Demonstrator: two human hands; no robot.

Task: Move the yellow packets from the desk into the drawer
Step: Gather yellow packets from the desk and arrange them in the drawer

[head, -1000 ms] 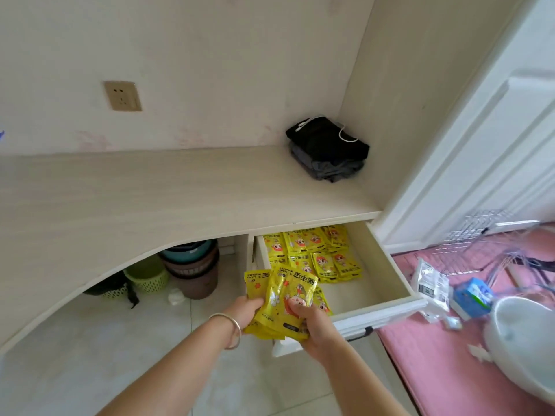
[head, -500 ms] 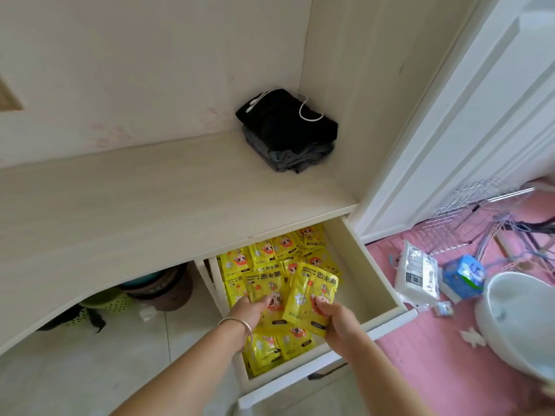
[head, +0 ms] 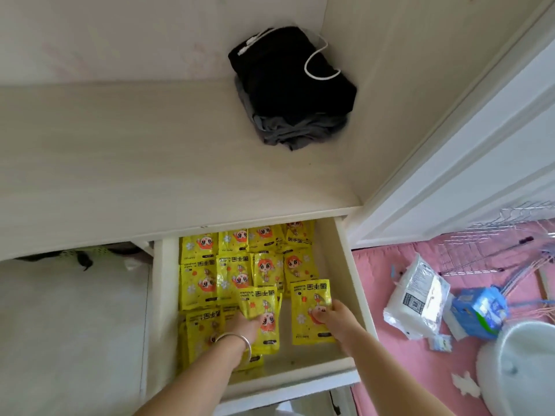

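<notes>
A: Both hands are down in the drawer (head: 356,283). The left hand (head: 244,327), bangle (head: 237,340) on the wrist, has its fingers closed over a small stack of yellow packets (head: 264,313); the right hand (head: 336,318) pinches a single packet (head: 310,310) by its right edge, thumb on top.

B: And where do those packets sit?

A: Inside the drawer, low over its near half. Rows of the same yellow packets (head: 237,265) cover the back and left of the floor, overlapping each other.

B: Any room left?

A: A bare strip of drawer floor runs along the right wall and across the front, just beside the right hand's packet. The desk (head: 120,163) edge overhangs the back row, so the far packets are partly tucked under it.

B: What's around?

A: From big to small: a white door (head: 480,145) to the right, a white basin (head: 516,370) at the lower right, folded dark clothes (head: 291,85) with a white cord in the desk's back corner, then a white bag (head: 417,301) and a blue carton (head: 480,310) on the pink mat (head: 390,370). All well apart from the drawer.
</notes>
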